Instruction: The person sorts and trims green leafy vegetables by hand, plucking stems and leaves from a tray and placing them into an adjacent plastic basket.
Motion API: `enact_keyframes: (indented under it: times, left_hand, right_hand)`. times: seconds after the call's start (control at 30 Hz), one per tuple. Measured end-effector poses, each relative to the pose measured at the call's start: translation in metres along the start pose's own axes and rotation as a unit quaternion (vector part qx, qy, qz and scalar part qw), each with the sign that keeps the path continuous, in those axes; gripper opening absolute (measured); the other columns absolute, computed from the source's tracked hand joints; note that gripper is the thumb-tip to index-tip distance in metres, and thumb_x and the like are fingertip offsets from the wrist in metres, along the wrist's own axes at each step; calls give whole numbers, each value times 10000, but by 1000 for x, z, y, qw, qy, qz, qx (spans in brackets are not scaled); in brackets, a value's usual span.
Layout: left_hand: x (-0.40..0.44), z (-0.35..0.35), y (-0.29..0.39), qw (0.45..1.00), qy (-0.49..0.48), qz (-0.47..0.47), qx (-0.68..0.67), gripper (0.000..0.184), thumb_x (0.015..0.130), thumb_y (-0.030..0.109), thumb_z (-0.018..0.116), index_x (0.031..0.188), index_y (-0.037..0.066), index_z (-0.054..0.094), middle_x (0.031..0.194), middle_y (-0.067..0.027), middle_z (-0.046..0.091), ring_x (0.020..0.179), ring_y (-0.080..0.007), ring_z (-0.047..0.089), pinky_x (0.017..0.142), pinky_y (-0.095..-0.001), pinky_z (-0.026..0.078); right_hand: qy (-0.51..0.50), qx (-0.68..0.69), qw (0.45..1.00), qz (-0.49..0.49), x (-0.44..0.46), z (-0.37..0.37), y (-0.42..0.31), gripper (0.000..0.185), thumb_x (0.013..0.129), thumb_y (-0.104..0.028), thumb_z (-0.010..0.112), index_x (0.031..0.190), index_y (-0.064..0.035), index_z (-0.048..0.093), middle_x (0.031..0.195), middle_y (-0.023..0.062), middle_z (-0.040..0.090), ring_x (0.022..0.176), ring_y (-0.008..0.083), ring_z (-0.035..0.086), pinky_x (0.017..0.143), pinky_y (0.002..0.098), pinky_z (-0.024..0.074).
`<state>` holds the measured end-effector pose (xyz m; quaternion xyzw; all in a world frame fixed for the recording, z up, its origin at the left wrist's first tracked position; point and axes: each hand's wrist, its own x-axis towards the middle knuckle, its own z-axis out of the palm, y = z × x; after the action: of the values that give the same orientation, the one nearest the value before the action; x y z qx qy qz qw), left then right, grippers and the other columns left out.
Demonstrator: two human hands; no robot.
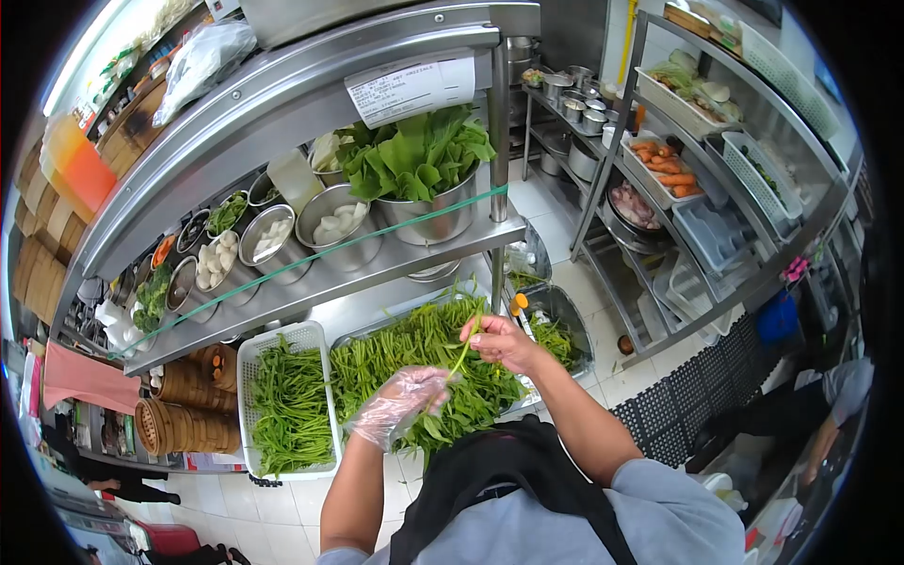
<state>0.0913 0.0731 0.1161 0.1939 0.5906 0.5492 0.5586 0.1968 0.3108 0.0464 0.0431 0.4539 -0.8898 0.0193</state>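
Note:
A thin green vegetable stem [462, 357] runs between my two hands. My right hand [504, 346] is bare and pinches its upper part between thumb and fingers. In a clear plastic glove, my left hand [400, 405] is closed at the lower end of the stem. Both hands are above a large heap of long-stemmed leafy greens [377, 350], which looks like water spinach and lies in a metal tray. To the left, a white perforated basket [247, 400] holds more green stems [290, 405].
A steel shelf [377, 267] ahead carries several metal pots and a pot of leafy lettuce [414, 165]. Bamboo steamers [162, 426] stand at left. A bin [582, 330] with greens is right of the tray. A rack [603, 179] holds carrots [667, 169]. Other people appear at the edges.

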Motion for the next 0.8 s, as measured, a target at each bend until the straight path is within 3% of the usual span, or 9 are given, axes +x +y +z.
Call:
enact_keyframes:
  times: [0.23, 0.4, 0.5, 0.6, 0.63, 0.67, 0.73, 0.77, 0.8]
  left_hand:
    - [49, 4, -13, 991, -10, 132, 35, 335, 937, 365, 675, 927, 33, 713, 745, -4, 619, 677, -115, 561, 621, -283, 453]
    - [63, 1, -13, 989, 58, 135, 32, 256, 937, 239, 590, 752, 65, 627, 675, -2, 569, 513, -106, 481, 456, -264, 382]
    - [74, -8, -7, 949, 232, 90, -195, 150, 895, 77, 475, 763, 92, 545, 605, 10, 465, 456, -98, 401, 363, -255, 301]
    - [62, -43, -5, 923, 287, 109, -233, 136, 908, 174, 585, 789, 110, 597, 590, 27, 438, 437, -68, 330, 390, -240, 217]
    - [53, -56, -6, 946, 302, 88, -82, 233, 952, 282, 603, 889, 65, 659, 682, -43, 568, 541, -166, 508, 477, -311, 409]
    - [53, -65, -18, 945, 305, 86, -82, 233, 952, 282, 603, 889, 65, 659, 682, -43, 568, 541, -166, 508, 477, -311, 409]
    - [60, -81, -49, 874, 297, 194, 331, 430, 970, 404, 598, 1054, -7, 691, 965, -175, 703, 891, -310, 663, 789, -426, 528]
    - [61, -75, -56, 903, 288, 55, 316, 584, 949, 491, 604, 1173, -43, 678, 1265, -261, 649, 1229, -377, 578, 1058, -456, 426]
    - [63, -57, -59, 878, 330, 19, 347, 588, 923, 484, 627, 1188, -38, 684, 1296, -282, 625, 1219, -373, 598, 1049, -432, 453]
  right_hand:
    - [74, -234, 964, -100, 1, 20, 8, 189, 945, -138, 698, 1093, -21, 706, 991, 13, 705, 909, 79, 621, 822, 261, 501]
    - [146, -316, 922, -170, -2, 36, 8, 137, 932, -113, 710, 1028, -21, 742, 893, 34, 713, 830, 78, 614, 757, 259, 492]
    - [229, -335, 885, -230, -5, 46, 2, 136, 924, -128, 730, 1021, -39, 761, 843, 23, 681, 735, 90, 584, 674, 258, 459]
    - [312, -338, 824, -331, -15, 29, -23, 106, 930, -111, 709, 1001, -34, 728, 836, 28, 670, 731, 86, 577, 650, 253, 462]
    - [357, -324, 810, -333, -17, 11, -29, 106, 941, -110, 687, 1004, -29, 713, 823, 29, 667, 729, 88, 576, 657, 251, 467]
    - [401, -311, 795, -333, -19, -11, -36, 106, 951, -109, 665, 1007, -25, 699, 810, 30, 664, 726, 89, 575, 664, 249, 472]
    - [453, -434, 738, -248, -32, -51, -55, 186, 941, -152, 659, 1095, -49, 680, 1016, 102, 684, 866, 160, 632, 768, 326, 511]
    - [450, -434, 740, -246, -33, -77, -53, 186, 941, -152, 659, 1095, -49, 680, 1016, 102, 684, 866, 160, 632, 768, 326, 511]
    - [453, -518, 702, -183, -30, -110, -41, 245, 925, -175, 666, 1140, -59, 663, 1154, 137, 640, 976, 213, 624, 838, 371, 504]
